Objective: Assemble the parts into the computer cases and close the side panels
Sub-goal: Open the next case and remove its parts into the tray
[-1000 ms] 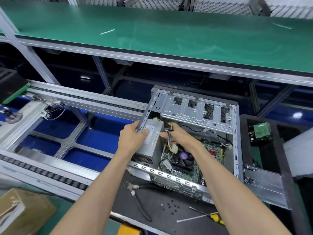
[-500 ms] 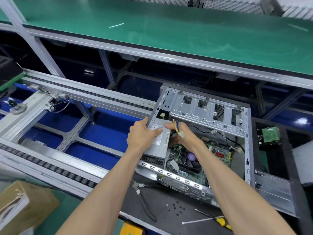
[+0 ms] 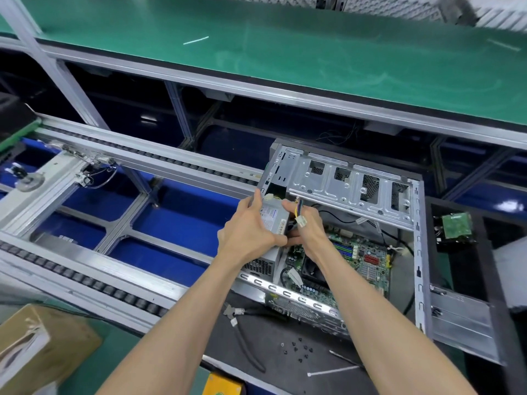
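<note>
An open silver computer case [image 3: 349,185] lies on its side on a dark mat, its green motherboard [image 3: 356,253] showing inside. A grey power supply [image 3: 272,220] sits in the case's left end. My left hand [image 3: 248,232] grips the power supply from the left, thumb on its top. My right hand [image 3: 306,226] holds a bundle of coloured wires with a white connector [image 3: 300,221] just right of the power supply. The lower part of the power supply is hidden behind my left hand.
Pliers [image 3: 242,323], several small black screws [image 3: 299,349], a white cable tie [image 3: 333,371] and a screwdriver [image 3: 345,359] lie on the mat in front of the case. A drive with a green board [image 3: 454,226] sits right of it. Roller conveyor rails [image 3: 85,280] run on the left; a cardboard box [image 3: 42,346] is at bottom left.
The view has shifted a little. Both hands stay on the power supply and wires, and my left hand has slid slightly further over the power supply's top.
</note>
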